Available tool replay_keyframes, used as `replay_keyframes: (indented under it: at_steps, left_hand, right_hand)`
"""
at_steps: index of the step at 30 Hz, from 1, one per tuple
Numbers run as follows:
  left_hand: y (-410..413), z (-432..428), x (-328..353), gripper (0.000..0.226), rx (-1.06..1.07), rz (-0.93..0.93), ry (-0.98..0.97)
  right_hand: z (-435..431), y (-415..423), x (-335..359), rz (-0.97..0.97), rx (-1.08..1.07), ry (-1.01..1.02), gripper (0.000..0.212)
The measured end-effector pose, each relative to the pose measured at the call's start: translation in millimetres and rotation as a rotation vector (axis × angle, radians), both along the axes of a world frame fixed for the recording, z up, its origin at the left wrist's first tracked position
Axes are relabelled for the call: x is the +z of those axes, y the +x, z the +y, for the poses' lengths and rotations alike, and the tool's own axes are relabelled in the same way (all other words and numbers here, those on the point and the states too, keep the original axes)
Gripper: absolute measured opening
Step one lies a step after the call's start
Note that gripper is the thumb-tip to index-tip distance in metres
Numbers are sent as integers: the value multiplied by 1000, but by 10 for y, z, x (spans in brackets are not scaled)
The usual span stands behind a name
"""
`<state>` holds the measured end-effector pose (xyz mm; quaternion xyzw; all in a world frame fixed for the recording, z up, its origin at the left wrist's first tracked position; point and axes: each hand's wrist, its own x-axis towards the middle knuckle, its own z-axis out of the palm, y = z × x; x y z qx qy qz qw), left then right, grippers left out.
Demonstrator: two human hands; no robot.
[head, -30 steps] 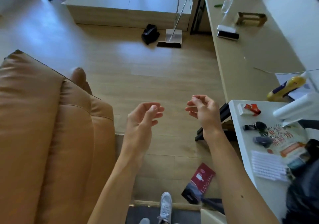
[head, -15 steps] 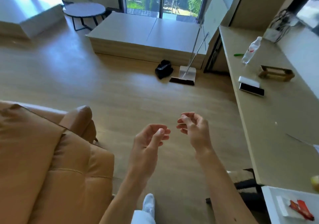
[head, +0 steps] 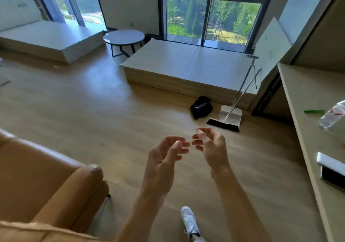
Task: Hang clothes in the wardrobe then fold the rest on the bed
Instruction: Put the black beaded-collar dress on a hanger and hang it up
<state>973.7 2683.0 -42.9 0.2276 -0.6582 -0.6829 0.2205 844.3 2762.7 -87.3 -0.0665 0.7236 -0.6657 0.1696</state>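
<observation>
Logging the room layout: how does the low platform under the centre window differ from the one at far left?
The centre platform has a seam down its top; the left platform is cut by the frame edge and looks paler, in glare. A broom and dustpan stand at the centre platform's front, none at the left platform's. Both are low, flat-topped wooden boxes on the floor.

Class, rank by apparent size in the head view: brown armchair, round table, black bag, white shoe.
1. brown armchair
2. round table
3. black bag and white shoe look alike; the shoe is nearer the camera.
</observation>
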Motion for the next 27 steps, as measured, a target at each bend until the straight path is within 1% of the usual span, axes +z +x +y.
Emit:
replay_keyframes:
  at_steps: [2,4,6,8,10,16,20,27]
  left_hand:
    - [-432,-231,12,18,72,-7,9]
    - [-749,-444,95,20,141,-8,14]
    - [-1018,-688,211,26,212,0,7]
    - [-1284,-1021,289,23,295,14,-2]
    - [-1471,-1324,315,19,372,1,-7]
    - [-1979,-2473,256,23,581,10,23]
    - [-2353,-3396,120,24,642,33,28]
    - [-2923,-4929,264,22,692,70,60]
  right_hand:
    - [-350,-492,34,-3,67,2,12]
    - [-666,-892,104,-3,123,-8,12]
    - [-1027,-1238,228,-2,187,-11,12]
    - [-1485,-1554,340,-6,261,-36,12]
    - [-1863,-1749,405,-13,322,-42,11]
    - [-3160,-2265,376,-22,505,-44,11]
    - [-4150,-2588,321,9,582,-25,10]
    - [-5738,-3014,423,23,713,4,12]
